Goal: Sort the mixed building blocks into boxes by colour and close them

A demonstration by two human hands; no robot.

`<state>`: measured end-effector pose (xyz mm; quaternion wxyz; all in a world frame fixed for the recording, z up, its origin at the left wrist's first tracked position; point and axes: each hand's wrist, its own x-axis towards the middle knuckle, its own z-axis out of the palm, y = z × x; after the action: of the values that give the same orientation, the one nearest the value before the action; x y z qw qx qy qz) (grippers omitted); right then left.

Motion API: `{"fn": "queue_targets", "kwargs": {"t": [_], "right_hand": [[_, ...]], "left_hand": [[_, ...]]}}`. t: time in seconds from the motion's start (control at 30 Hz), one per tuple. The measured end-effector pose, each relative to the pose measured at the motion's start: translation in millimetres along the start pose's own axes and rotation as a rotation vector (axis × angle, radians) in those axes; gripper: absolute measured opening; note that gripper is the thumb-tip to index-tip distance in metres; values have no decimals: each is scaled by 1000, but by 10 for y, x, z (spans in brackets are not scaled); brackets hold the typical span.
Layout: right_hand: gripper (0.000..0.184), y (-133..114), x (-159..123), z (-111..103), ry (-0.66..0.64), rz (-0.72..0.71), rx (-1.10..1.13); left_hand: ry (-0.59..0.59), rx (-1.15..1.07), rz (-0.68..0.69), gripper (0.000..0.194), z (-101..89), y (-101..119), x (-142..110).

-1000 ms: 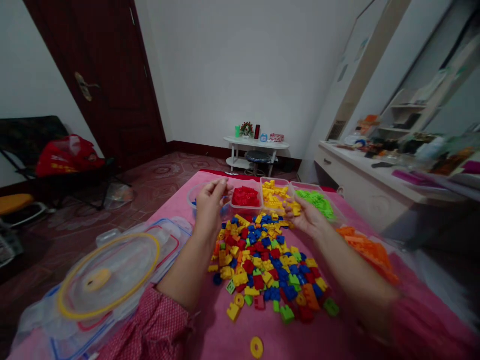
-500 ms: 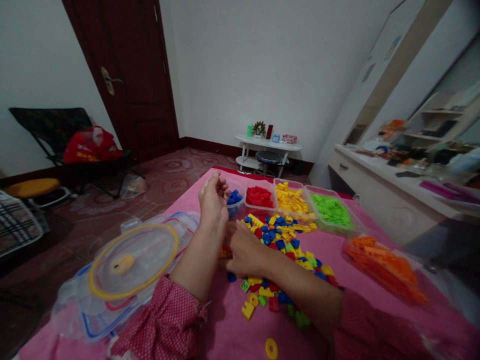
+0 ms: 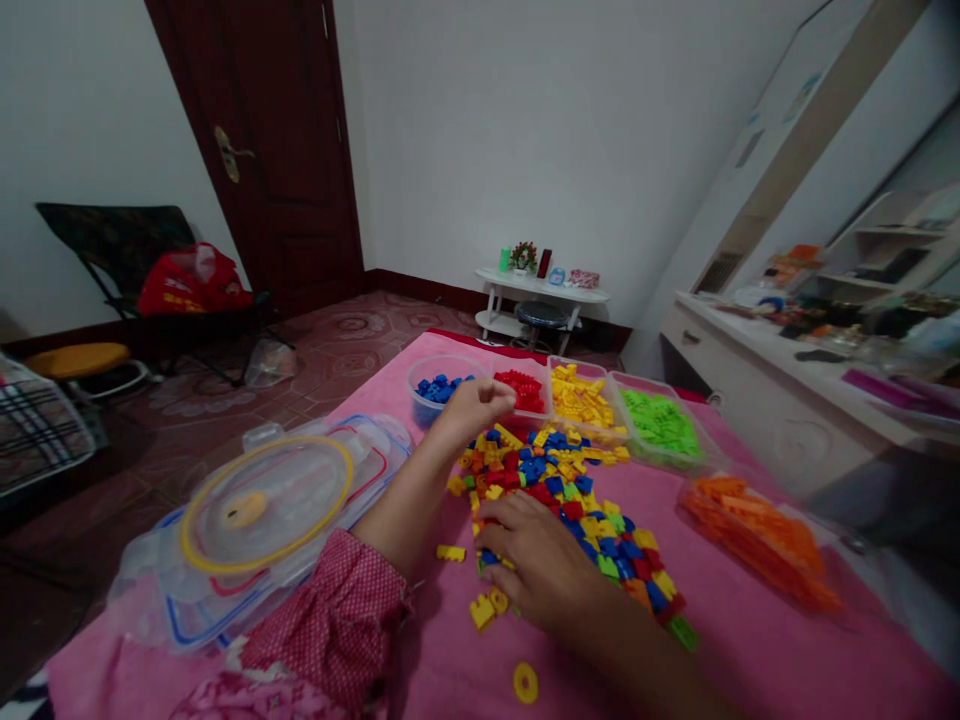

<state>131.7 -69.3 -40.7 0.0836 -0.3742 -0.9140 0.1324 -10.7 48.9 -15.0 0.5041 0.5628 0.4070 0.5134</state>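
In the lower centre of the frame, the right hand (image 3: 536, 560) is resting on the mixed bricks (image 3: 574, 508), apparently picking through them; whether it is gripping any, I cannot tell. The left hand (image 3: 476, 408) is hovering near the red-brick container (image 3: 534, 420) at centre, fingertips bunched, possible contents hidden. Picking cleanly is calling for fingertips isolating one piece.

1. a dark red door (image 3: 262, 130) with a metal handle (image 3: 230, 153), beside a white wall (image 3: 525, 130).
2. a folding chair (image 3: 112, 235) bearing a red bag (image 3: 191, 280).
3. a yellow-topped stool (image 3: 79, 360) near that chair.
4. a clear plastic bag (image 3: 271, 364) on the patterned floor (image 3: 360, 340).
5. a low white table (image 3: 517, 281) holding a potted plant (image 3: 523, 257) and a green cup (image 3: 505, 259).
6. a round dark stool (image 3: 541, 314) close by it.
7. a white dresser (image 3: 742, 375), its top cluttered.
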Motion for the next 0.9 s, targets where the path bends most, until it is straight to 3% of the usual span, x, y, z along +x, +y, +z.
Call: {"fn": "queue_targets", "kwargs": {"t": [0.1,0.17,0.33,0.4,0.57,0.73,0.9], "right_hand": [[10,78,-153,-188,-23,83,63],[9,171,-248,-349,-32,145,114],[12,521,-394,-582,78,364,80],[15,660,-405,-527,129,418,33],[47,768,-380,-251,147,419,-22],[42,609,-311,-169,169,433,-73],[30,521,-240,-151,155,536,-109]], "left_hand": [[-366,440,-59,14,-59,-79,-43],[-450,688,-96,10,-81,-80,-82],[-348,1082,-24,27,69,-29,-184],[-337,1180,-18,29,178,-28,-217],[-373,1313,22,21,393,-10,-300],[-395,1287,53,30,408,28,-343],[-385,1101,73,30,299,-43,-224]]}}
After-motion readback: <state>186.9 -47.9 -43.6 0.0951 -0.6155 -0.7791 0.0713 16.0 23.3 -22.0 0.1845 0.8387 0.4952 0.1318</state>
